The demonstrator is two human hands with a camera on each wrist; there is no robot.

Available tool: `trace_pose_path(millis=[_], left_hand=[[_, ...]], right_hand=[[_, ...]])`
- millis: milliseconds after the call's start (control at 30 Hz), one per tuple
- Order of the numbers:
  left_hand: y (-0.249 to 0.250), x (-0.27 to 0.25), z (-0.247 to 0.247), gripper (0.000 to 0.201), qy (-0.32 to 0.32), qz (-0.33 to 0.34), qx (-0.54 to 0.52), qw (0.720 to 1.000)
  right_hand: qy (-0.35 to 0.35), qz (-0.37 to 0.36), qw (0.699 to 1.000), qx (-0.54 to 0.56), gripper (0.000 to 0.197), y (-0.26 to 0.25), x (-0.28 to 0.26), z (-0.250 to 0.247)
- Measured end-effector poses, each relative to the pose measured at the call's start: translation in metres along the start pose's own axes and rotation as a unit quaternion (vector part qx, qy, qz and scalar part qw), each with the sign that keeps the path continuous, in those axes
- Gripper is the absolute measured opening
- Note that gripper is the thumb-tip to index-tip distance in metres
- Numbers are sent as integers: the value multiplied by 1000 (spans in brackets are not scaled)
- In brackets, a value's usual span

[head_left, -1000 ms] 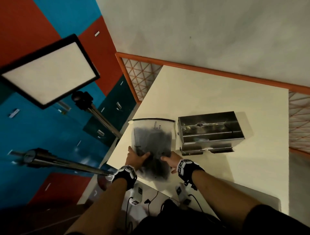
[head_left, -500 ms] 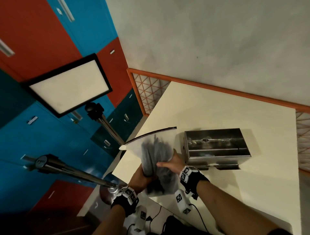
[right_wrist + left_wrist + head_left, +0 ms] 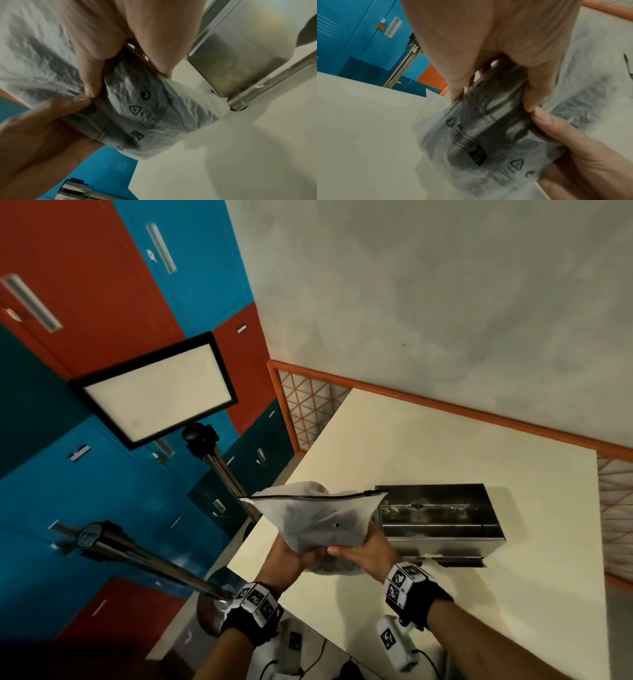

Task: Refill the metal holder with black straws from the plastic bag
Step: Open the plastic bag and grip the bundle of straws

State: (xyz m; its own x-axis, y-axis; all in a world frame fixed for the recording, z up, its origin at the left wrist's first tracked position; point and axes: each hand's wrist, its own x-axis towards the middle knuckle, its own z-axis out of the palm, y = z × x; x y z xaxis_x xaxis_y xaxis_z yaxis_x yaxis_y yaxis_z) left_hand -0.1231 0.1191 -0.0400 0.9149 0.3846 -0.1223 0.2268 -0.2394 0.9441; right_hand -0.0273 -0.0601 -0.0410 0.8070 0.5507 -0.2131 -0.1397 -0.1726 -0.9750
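Observation:
A frosted plastic bag [image 3: 317, 522] of black straws stands upright above the near left corner of the cream table [image 3: 445, 446], its black zip strip on top. Both hands wrap its lower end. My left hand [image 3: 291, 553] grips the left side, my right hand [image 3: 359, 549] the right side. In the left wrist view the fingers [image 3: 457, 75] curl round the bag [image 3: 488, 128] with the dark straws showing through. The right wrist view shows the thumb and fingers [image 3: 91, 81] squeezing the bag [image 3: 145, 115]. The open metal holder [image 3: 442, 518] sits just right of the bag, also seen as the metal holder [image 3: 240, 54].
A light panel on a tripod [image 3: 161, 392] stands left of the table, with a second metal stand pole [image 3: 144, 556] nearer me. Red and blue lockers [image 3: 102, 302] line the left. An orange-framed railing [image 3: 308, 409] runs behind the table, against a grey wall.
The bag has been lifted from lying flat on the table to standing upright. Both hands have slid down and closed round its lower end.

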Motion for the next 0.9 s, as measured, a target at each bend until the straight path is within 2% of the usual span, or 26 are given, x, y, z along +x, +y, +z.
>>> trace_pose_path(millis=[67,200,300,400,467,567,633,700,800,900], left_hand=[[-5,-2,2,61,-1,-4,-1,1000],[-5,-6,3,52,-29,-21,31,999],[-4,-8,4,58,-41,-48,-1,998],[4,-13,4,58,-19,-78,-54,995],[14,-16,5,52,-23,-74,-91,993],[32,-16,5,42,-30,-71,-135,988],[40,-10,4,31,-24,-58,-115,991],[43,-4,6,14,1,-67,-54,996],[26,-2,6,32,16,-111,42,993],[3,0,4,31,8,-135,81,987]], right_hand=[[11,-9,1000,8,82,-1,-6,-1],[-8,-5,1000,20,84,1,-13,-4],[-7,-7,999,36,84,2,-13,-6],[11,6,996,84,60,0,-16,-13],[32,21,994,99,39,-8,-15,-16],[66,42,991,107,29,-21,-8,-13],[89,43,990,104,21,-27,-3,-11],[103,41,990,84,21,-25,0,-11],[112,40,992,36,26,-9,2,-16],[133,40,989,53,21,-8,1,-23]])
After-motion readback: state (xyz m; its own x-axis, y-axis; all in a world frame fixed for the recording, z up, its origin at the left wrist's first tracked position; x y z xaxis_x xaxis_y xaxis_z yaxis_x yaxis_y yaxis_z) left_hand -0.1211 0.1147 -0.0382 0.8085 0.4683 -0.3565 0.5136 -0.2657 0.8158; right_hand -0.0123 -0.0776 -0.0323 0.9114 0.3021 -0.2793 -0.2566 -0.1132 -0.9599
